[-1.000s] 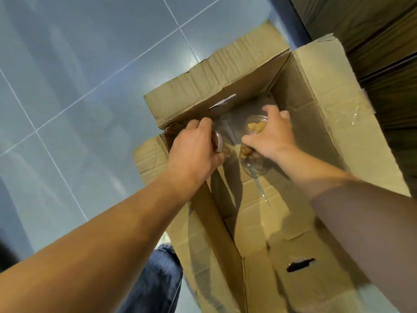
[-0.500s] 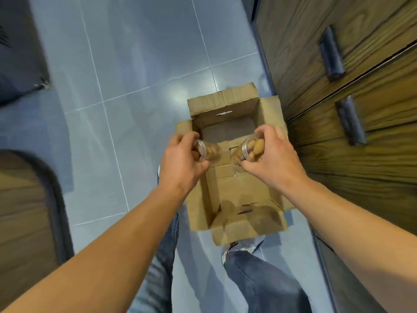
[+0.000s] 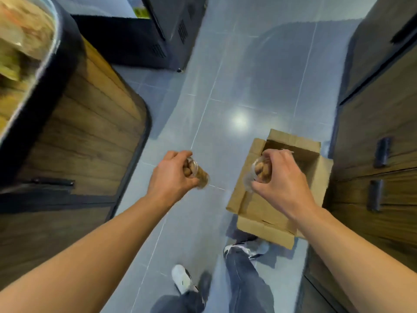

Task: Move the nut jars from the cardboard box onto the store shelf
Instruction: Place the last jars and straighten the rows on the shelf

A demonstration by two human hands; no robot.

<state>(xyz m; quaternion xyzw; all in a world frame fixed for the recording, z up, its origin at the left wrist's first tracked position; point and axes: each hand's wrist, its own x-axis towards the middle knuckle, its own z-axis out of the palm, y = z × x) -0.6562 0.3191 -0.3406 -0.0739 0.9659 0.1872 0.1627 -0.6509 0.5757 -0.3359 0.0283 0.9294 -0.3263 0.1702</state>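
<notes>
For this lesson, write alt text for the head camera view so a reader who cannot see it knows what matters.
Seen from above, a standing person's left hand and right hand each grip a clear jar of nuts, the left jar over grey floor tiles, the right jar above an open cardboard box. Wood-panelled cabinets flank the aisle.

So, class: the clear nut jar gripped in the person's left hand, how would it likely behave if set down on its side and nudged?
The nut jar looks round and clear-walled, so on its side it would probably roll. It appears packed with nuts, so likely weighty for its size. The left hand wraps it fully, suggesting a smooth wall that could slip.
</notes>
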